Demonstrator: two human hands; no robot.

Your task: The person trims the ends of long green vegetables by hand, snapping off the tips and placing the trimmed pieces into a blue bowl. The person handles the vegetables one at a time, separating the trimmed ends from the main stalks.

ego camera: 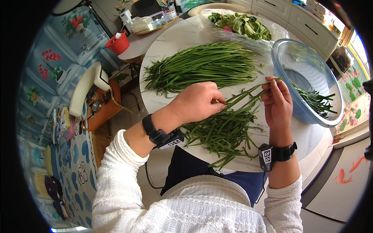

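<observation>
Between my two hands a few long green garlic chives (247, 94) are stretched over a round marble-patterned table (157, 43). My right hand (277, 100) pinches them at one end, near the rim of a blue clear plastic basin (309, 62). With thumb and fingers my left hand (201, 102) holds them further along, its fingertips partly hidden. Beyond my hands lies a large, neatly aligned pile of chives (204, 65). A looser, tangled heap of leaves (221, 132) lies close to my body. Inside the tilted basin rests a small bunch of chives (314, 100).
A clear plastic bag with leafy greens (242, 24) is at the table's far side. A red plastic tub (118, 43) stands on a side table at the far left. A cream-backed chair (84, 90) is left of the table. Black wrist straps carry small devices with cables.
</observation>
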